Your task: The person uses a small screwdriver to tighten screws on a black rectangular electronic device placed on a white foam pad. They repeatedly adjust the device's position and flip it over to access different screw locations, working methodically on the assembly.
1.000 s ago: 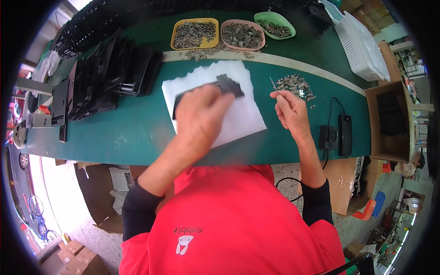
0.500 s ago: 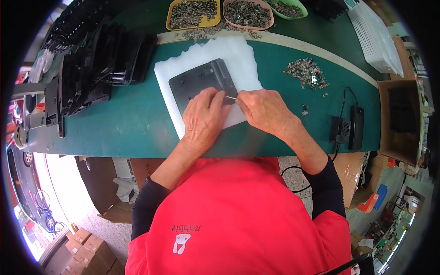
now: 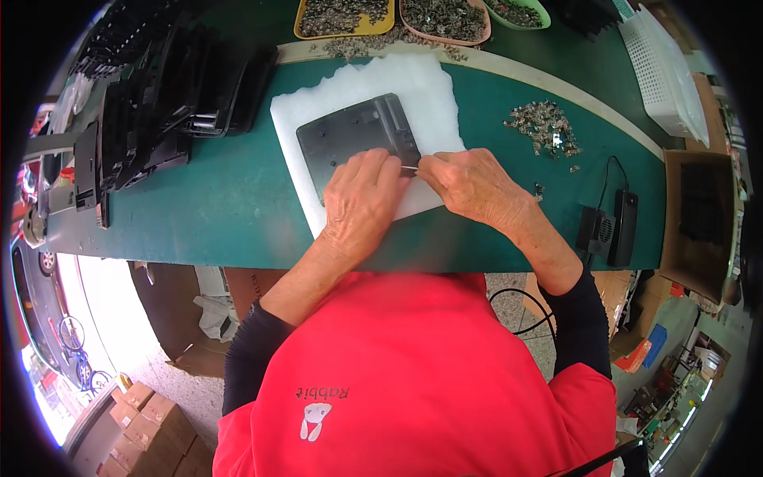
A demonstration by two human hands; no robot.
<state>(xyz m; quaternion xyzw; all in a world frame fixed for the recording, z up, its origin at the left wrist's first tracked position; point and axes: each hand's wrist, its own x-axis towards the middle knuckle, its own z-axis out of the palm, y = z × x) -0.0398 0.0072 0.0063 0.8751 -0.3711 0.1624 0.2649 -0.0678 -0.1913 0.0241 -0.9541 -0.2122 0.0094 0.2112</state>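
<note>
Pinching a tool (image 3: 410,168) in the right hand (image 3: 470,184); curling the left hand (image 3: 362,195) over the panel (image 3: 340,137); cannot tell its grip.

At the right end of the green counter (image 3: 199,226), a white perforated basket (image 3: 653,75) stands beyond an open cardboard box (image 3: 699,215). Brown cartons (image 3: 168,421) are stacked at lower left, a bicycle (image 3: 83,366) past them; blue and orange-red bins (image 3: 656,342) sit at lower right.

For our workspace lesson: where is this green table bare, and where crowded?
Bare: green table between black stack and white foam, and between foam and metal pile. Crowded: around the left hand, right hand, black panel and yellow tray.
</note>
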